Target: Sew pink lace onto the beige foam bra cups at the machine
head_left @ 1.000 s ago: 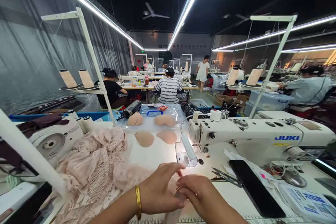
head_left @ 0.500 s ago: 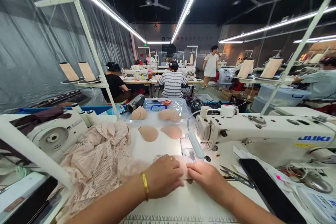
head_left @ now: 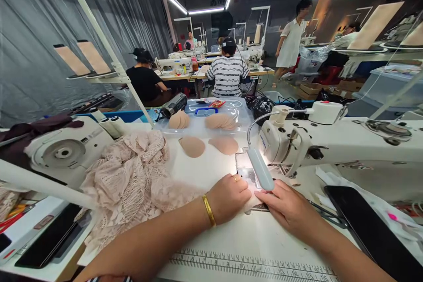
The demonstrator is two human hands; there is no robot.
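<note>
My left hand [head_left: 230,198], with a ring and a gold bracelet, is closed with curled fingers on a piece of pale pink fabric [head_left: 251,199]. Opposite it, my right hand [head_left: 292,207] grips the fabric's right side, fingers pressed together. The cloth lies just in front of the sewing machine's [head_left: 277,141] metal plate [head_left: 246,172]; the hands cover most of it. A grey lamp [head_left: 261,169] on a bent neck hangs above and hides part of the needle area. Pale pink lace [head_left: 132,176] is heaped left of my left hand, trailing toward the wrist.
Two beige teardrop pads [head_left: 192,146] lie beyond my hands; stacked pads [head_left: 220,121] rest on a clear plastic box [head_left: 244,116]. Right of my right hand are scissors [head_left: 330,216] and a black phone [head_left: 366,224]. A ruler strip [head_left: 251,265] runs along the front. Co-workers sit ahead.
The camera view has tilted down and come closer to the machine. Both hands have shifted toward the machine's plate with the fabric, the right hand now beside the lamp.
</note>
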